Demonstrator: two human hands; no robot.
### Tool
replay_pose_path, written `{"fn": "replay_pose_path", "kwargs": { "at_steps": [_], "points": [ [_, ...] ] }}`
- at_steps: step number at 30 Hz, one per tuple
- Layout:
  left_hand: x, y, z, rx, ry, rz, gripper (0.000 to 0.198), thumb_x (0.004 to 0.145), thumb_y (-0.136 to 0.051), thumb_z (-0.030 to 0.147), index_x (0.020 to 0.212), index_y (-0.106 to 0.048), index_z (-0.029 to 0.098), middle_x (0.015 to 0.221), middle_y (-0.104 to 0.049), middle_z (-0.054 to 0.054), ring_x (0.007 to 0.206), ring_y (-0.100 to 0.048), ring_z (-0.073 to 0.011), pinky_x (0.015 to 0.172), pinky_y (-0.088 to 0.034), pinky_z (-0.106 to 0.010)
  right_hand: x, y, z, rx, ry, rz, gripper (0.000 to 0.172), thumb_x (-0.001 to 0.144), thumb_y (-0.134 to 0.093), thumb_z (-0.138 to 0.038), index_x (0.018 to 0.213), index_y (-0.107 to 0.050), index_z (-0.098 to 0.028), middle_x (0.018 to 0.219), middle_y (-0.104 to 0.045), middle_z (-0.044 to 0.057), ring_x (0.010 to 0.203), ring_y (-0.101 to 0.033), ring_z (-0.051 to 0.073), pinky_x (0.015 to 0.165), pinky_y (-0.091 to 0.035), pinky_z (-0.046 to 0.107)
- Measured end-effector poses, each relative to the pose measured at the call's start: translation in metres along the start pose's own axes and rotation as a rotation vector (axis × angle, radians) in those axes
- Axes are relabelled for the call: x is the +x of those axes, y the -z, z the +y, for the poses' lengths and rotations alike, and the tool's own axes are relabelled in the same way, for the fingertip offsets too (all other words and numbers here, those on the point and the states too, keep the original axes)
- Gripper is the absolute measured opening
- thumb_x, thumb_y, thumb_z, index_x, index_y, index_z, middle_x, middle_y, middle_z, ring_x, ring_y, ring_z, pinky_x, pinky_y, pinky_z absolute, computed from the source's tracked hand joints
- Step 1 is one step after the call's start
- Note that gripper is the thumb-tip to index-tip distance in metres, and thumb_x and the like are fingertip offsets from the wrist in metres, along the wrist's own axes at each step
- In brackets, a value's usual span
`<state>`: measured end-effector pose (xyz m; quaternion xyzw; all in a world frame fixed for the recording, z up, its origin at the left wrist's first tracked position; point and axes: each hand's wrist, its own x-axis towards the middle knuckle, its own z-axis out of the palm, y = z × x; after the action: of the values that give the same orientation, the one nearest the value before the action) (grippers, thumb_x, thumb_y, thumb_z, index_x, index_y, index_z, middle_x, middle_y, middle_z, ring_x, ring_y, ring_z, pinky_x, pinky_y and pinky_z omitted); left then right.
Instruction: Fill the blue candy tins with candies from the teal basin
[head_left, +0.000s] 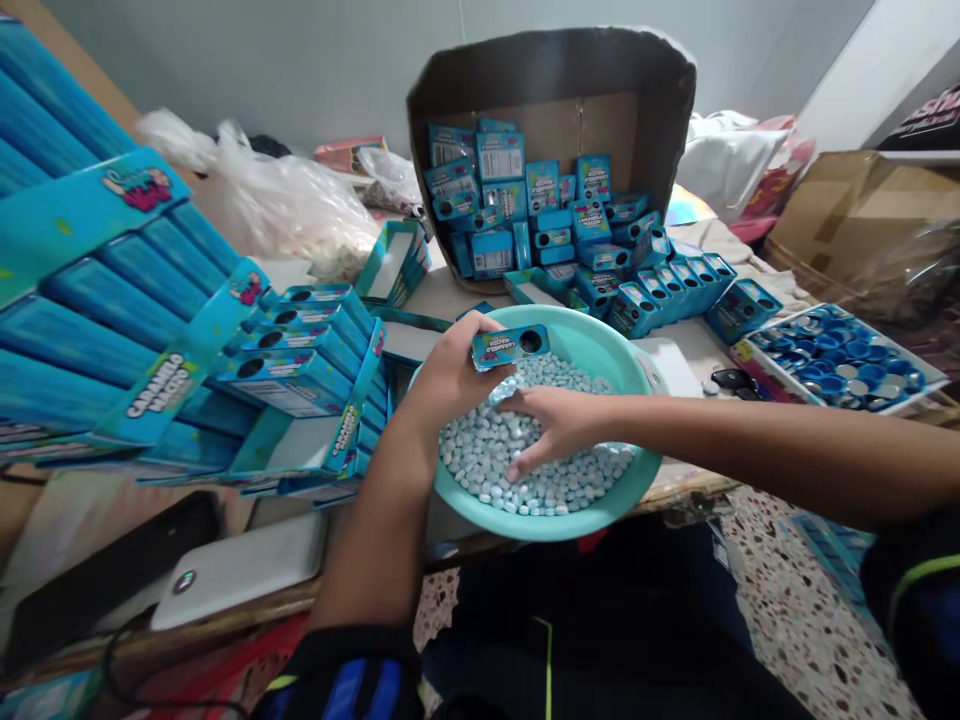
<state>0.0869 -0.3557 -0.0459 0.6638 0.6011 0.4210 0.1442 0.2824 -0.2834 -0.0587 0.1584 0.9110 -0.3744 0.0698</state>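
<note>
A small blue candy box [510,347] with a round dark hole is held in my left hand [457,365], over the far left part of a turquoise bowl [607,350]. Many small pale-blue candies [540,485] fill the bowl. My right hand [559,422] reaches in from the right and rests on the candies. Its thumb is spread away from the fingers, with candies showing between them. The fingertips point toward the box and are partly hidden.
A cardboard carton [555,60] of blue boxes stands behind the bowl. Stacked display trays [161,385] rise at the left. A white tray of blue caps [847,360] lies at the right. A white power bank [240,565] is near the front edge.
</note>
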Motion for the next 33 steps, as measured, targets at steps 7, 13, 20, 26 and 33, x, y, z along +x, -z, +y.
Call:
{"fn": "replay_pose_path", "kwargs": {
  "at_steps": [7, 13, 20, 26, 33],
  "points": [
    [-0.002, -0.001, 0.002, -0.074, 0.141, -0.075, 0.05, 0.078, -0.086, 0.039, 0.114, -0.054, 0.025, 0.095, -0.072, 0.001, 0.088, -0.072, -0.0242, 0.074, -0.054, -0.031, -0.001, -0.004, -0.009, -0.063, -0.114, 0.109, 0.063, 0.078, -0.086, -0.054, 0.133, -0.077, -0.023, 0.121, -0.082, 0.014, 0.112, -0.077, 0.038, 0.093, -0.06, 0.045],
    [-0.002, -0.005, -0.004, -0.068, 0.191, -0.045, 0.059, 0.073, -0.088, 0.036, 0.119, -0.055, 0.025, 0.105, -0.074, -0.005, 0.099, -0.075, -0.0297, 0.082, -0.058, -0.036, -0.007, 0.004, 0.001, 0.202, -0.096, 0.328, 0.022, 0.077, -0.08, -0.042, 0.089, -0.077, -0.023, 0.075, -0.073, 0.002, 0.072, -0.068, 0.022, 0.069, -0.053, 0.035],
    [-0.002, -0.008, -0.002, -0.002, 0.15, -0.099, 0.048, 0.071, -0.086, 0.026, 0.112, -0.061, 0.024, 0.1, -0.073, -0.004, 0.096, -0.071, -0.0308, 0.086, -0.058, -0.042, -0.001, 0.019, 0.009, 0.859, 0.006, 0.747, 0.03, 0.079, -0.075, -0.051, 0.088, -0.058, -0.028, 0.064, -0.057, -0.004, 0.05, -0.048, 0.013, 0.043, -0.035, 0.029],
    [-0.005, -0.007, 0.001, -0.044, 0.095, -0.177, 0.048, 0.072, -0.087, 0.029, 0.112, -0.062, 0.025, 0.101, -0.073, -0.003, 0.095, -0.072, -0.0307, 0.085, -0.057, -0.042, 0.04, 0.037, 0.018, 0.845, 0.149, 0.936, 0.041, 0.088, -0.064, -0.068, 0.098, -0.053, -0.03, 0.076, -0.058, 0.001, 0.071, -0.063, 0.02, 0.062, -0.056, 0.038],
    [-0.006, -0.009, 0.005, -0.042, 0.084, -0.2, 0.046, 0.075, -0.084, 0.027, 0.115, -0.061, 0.024, 0.105, -0.073, -0.002, 0.099, -0.073, -0.0305, 0.088, -0.057, -0.042, 0.049, 0.03, 0.033, 0.679, 0.21, 0.947, 0.057, 0.096, -0.05, -0.081, 0.116, -0.056, -0.027, 0.094, -0.062, 0.005, 0.097, -0.074, 0.026, 0.081, -0.063, 0.044]
  ]
}}
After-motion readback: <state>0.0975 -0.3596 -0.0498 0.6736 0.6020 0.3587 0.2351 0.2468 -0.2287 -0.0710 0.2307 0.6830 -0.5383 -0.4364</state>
